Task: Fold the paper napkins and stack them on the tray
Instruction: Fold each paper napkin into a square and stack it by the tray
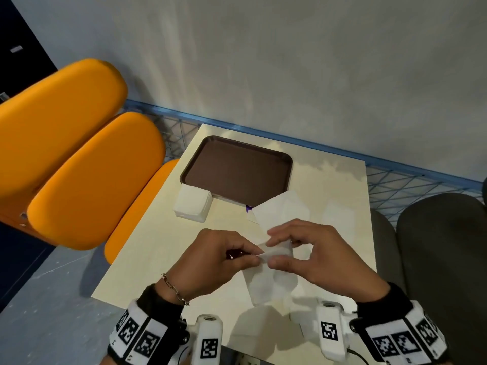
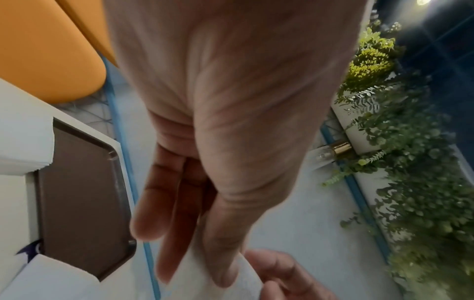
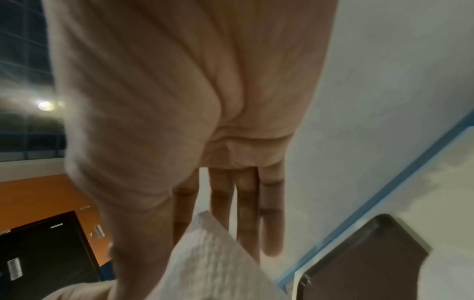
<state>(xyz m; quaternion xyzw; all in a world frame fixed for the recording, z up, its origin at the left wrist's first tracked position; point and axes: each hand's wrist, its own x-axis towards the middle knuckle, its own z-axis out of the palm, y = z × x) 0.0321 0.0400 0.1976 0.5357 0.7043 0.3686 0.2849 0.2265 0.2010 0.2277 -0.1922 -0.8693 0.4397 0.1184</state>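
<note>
Both hands pinch one white paper napkin [image 1: 274, 259] above the cream table [image 1: 329, 185]: left hand [image 1: 210, 262] at its edge, right hand [image 1: 316, 256] beside; brown tray [image 1: 237, 169] lies beyond.

Both hands are raised close together, fingertips nearly meeting. The left hand [image 1: 218, 256] is curled, thumb pinched against fingers. The right hand [image 1: 313, 255] is arched, index finger and thumb pinched together, remaining fingers held nearly straight.
</note>
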